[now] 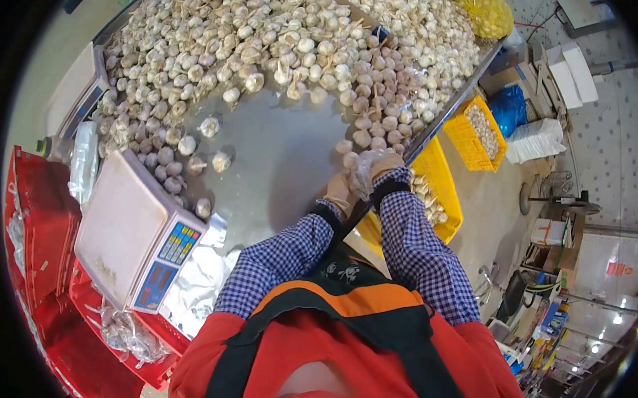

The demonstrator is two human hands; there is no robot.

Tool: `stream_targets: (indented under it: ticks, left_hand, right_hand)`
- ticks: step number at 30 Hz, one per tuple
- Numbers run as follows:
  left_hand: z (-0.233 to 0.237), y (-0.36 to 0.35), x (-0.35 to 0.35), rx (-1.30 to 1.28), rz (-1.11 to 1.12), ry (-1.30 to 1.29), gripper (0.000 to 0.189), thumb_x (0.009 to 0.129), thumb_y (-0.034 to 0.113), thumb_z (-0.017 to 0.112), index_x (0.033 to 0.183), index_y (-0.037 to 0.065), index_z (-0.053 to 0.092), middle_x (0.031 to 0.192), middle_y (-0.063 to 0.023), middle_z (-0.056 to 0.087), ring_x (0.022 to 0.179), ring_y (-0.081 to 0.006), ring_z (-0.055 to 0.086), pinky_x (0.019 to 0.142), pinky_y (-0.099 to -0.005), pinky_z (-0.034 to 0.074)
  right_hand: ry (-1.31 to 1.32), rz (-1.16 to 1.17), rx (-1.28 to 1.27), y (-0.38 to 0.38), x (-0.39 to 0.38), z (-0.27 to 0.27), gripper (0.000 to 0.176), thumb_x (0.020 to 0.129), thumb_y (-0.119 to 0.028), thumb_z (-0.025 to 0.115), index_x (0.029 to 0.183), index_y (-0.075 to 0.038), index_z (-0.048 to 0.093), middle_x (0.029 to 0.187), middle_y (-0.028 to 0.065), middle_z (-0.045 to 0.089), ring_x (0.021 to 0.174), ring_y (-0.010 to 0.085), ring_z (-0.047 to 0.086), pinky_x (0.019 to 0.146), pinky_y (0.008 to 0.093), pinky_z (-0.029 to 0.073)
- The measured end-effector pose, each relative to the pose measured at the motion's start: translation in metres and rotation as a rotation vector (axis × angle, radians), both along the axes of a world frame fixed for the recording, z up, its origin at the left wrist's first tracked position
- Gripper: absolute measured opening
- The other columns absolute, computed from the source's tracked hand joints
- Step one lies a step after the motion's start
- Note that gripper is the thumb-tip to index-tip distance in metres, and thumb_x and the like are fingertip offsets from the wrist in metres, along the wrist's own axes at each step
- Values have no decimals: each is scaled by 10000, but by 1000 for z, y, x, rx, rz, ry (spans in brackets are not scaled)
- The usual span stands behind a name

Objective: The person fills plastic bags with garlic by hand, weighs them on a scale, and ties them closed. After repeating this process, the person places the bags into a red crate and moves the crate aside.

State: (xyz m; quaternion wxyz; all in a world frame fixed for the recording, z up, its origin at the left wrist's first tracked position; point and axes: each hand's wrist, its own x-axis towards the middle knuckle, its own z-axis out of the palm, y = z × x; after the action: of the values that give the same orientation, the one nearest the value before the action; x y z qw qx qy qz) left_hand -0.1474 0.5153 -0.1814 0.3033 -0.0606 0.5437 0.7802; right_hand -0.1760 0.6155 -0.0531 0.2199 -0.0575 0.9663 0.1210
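Observation:
My left hand (340, 192) and my right hand (386, 165) are close together at the table's near right edge, both in pale gloves. Between them is a crumpled clear plastic bag (363, 176), with the fingers of both hands closed on it. What the bag holds, if anything, I cannot make out. Just beyond the hands, loose garlic bulbs (376, 122) with a pinkish tint lie on the metal table (274, 144). A large heap of whiter garlic (255, 31) covers the far part of the table.
A weighing scale (125, 232) stands to the left above red crates (46, 232), with another scale (79, 88) behind it. Yellow crates with garlic (451, 214) sit right of the table. A yellow net sack (485, 10) is at the far right.

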Motion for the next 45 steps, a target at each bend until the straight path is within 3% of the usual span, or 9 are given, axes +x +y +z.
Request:
stream_targets:
  ticks: [2,4,6,8,12,14,20,26,45]
  left_hand:
    - [-3,21,-28,-527,-63,435,301,944,239,461,1104,19,589,1055,-97,637,942,-250,613,824,-367,501]
    - [-38,45,-72,559,514,-370,291,942,270,467,1084,53,600,985,-66,646,908,-229,618,825,-369,504]
    - [-31,40,-117,570,577,-438,269,938,279,481,1048,70,610,969,-49,650,838,-215,629,760,-361,524]
    - [-63,35,-159,-116,350,155,269,930,282,500,1059,69,603,961,-54,650,790,-196,634,672,-338,539]
    - [-35,23,-219,318,396,-4,294,932,299,506,1091,65,587,980,-71,646,803,-182,640,639,-319,551]
    - [32,14,-228,378,245,-327,323,932,318,520,1111,57,579,965,-63,653,815,-174,648,671,-317,561]
    - [39,-24,-239,5,-215,56,375,948,262,526,1195,-19,536,1046,-85,643,900,-158,635,756,-279,544]
    - [85,-96,-168,-18,175,21,297,920,178,579,1192,58,598,1030,0,640,855,-96,590,757,-207,487]
    - [246,-454,31,-576,1309,596,210,948,177,534,1102,105,656,685,73,567,489,-7,417,441,-167,317]
  right_hand:
    - [27,-251,68,45,-21,-42,293,916,-287,447,1077,-180,667,1084,88,665,1030,229,620,794,367,499]
    - [232,-232,-45,134,-33,-167,338,922,-258,459,1193,-62,512,1072,122,635,965,255,621,832,369,496]
    - [438,-945,-1700,135,-56,-137,338,919,-295,502,1174,-76,539,1108,97,617,965,258,612,840,377,502]
    - [338,-931,-1722,157,-92,-146,400,886,-244,550,1235,-66,470,1152,112,593,1013,263,591,879,365,480]
    - [30,-925,-1769,173,-125,-135,764,789,-89,691,1420,-34,264,1282,156,520,1156,278,527,994,329,413]
    - [179,-282,-1108,126,-136,-46,865,705,36,725,1427,-29,252,1294,163,511,1165,267,523,1004,304,398]
    - [-60,-345,-1593,109,-157,-40,568,812,-79,654,1326,-7,422,1243,113,555,1118,225,543,987,285,403]
    - [-317,-830,-1926,73,-99,16,396,868,-103,606,1243,3,540,1117,19,601,987,98,548,878,233,424]
    - [1,505,-1323,-341,-115,29,295,859,-78,579,1141,-1,618,984,69,682,862,139,611,783,260,468]
